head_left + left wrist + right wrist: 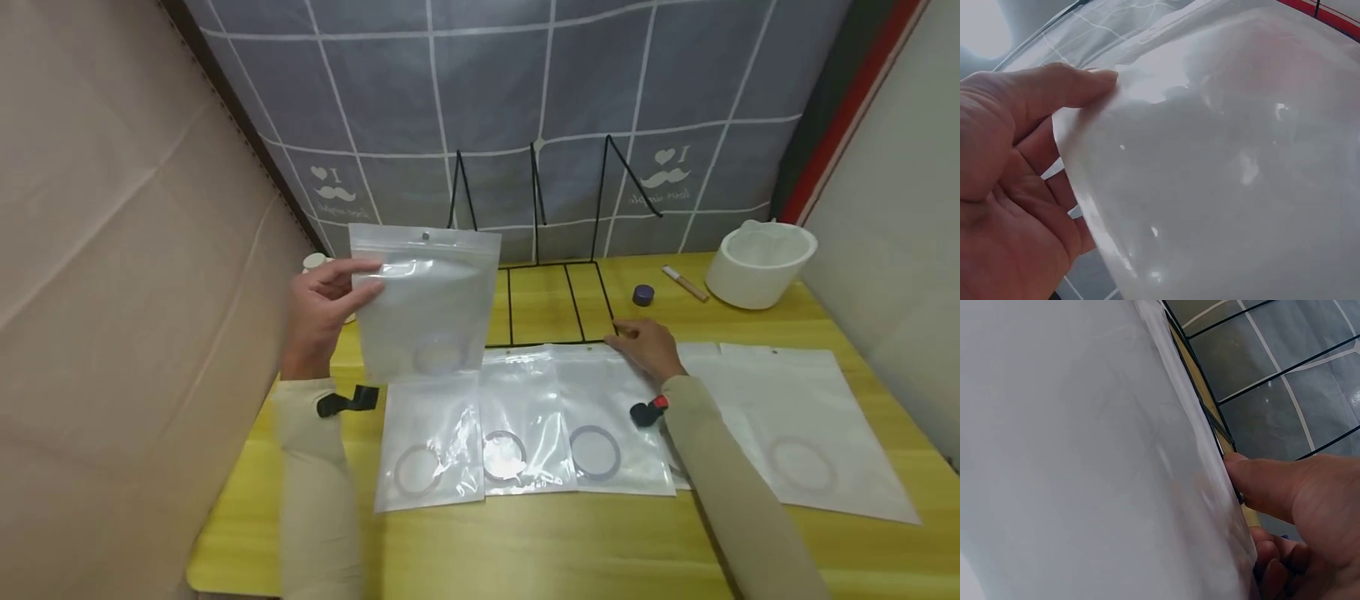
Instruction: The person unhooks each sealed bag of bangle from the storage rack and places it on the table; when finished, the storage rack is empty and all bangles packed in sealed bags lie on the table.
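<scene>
My left hand (318,312) pinches a frosted zip bag (427,304) by its upper left edge, thumb in front. The bag hangs upright over the table, with a pale ring-shaped item faint at its bottom. In the left wrist view the same bag (1210,169) fills most of the picture. My right hand (647,346) grips the front right corner of a black wire rack (573,292), thumb and fingers around the wire. Its thumb (1266,478) lies beside the top edge of a flat bag (1097,456). Behind the raised bag, the rack's left part is hidden.
Several overlapping zip bags (525,417) with rings inside lie along the table (525,550). Another bag (795,417) lies to the right. At the back right are a white tub (753,271), a purple cap (642,295) and a brown-and-white stick (686,283). A grey curtain hangs behind.
</scene>
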Demonstrator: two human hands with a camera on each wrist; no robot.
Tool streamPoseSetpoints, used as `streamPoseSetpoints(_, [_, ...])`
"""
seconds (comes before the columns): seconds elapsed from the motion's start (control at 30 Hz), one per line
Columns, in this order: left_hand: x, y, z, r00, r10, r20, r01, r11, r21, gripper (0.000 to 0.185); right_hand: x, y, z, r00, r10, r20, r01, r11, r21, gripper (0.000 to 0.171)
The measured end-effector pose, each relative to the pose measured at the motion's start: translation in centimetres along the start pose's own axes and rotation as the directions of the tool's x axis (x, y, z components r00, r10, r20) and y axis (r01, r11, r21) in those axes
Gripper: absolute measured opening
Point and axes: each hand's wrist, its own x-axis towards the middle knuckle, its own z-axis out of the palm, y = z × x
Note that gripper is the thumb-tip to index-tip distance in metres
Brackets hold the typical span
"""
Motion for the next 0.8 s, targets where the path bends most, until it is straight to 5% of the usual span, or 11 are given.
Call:
streamPoseSetpoints(0.2, [-4.8,2.2,-1.7,0.989,-0.149,0.008,0.149,0.989,-0.021,0.026,-0.6,0.5,-1.3,1.0,-0.003,-0.028,0.003,1.0,-0.01,0.055])
streamPoseSetpoints(0.33, [-8.4,2.5,-3.3,0.95,-0.312,0.029,0.313,0.948,-0.06,0.026,-0.9,1.2,-2.1,1.0,-0.004,-0.03,0.003,1.0,-0.018,0.057])
streamPoseSetpoints(0.43, [-9.9,1.0,-5.0,0.907,-0.421,0.023,0.422,0.906,-0.039,0.026,-1.2,1.6,-2.6,0.999,0.006,-0.033,-0.006,1.0,-0.016,0.06])
streamPoseSetpoints(0.53, [-10.4,-1.7,-7.0,0.837,-0.547,-0.02,0.547,0.836,0.043,0.022,-1.4,2.0,-3.0,0.999,0.013,-0.047,-0.014,1.0,-0.007,0.061])
streamPoseSetpoints(0.7, [-11.0,-6.6,-9.7,0.649,-0.754,-0.105,0.757,0.624,0.195,0.019,-1.6,2.3,-2.7,0.999,0.008,-0.032,-0.007,0.999,0.032,0.062])
streamPoseSetpoints(0.8, [-11.4,-8.7,-10.2,0.585,-0.792,-0.173,0.799,0.529,0.285,0.031,-1.9,2.5,-2.4,1.0,0.007,-0.02,-0.006,0.999,0.038,0.062])
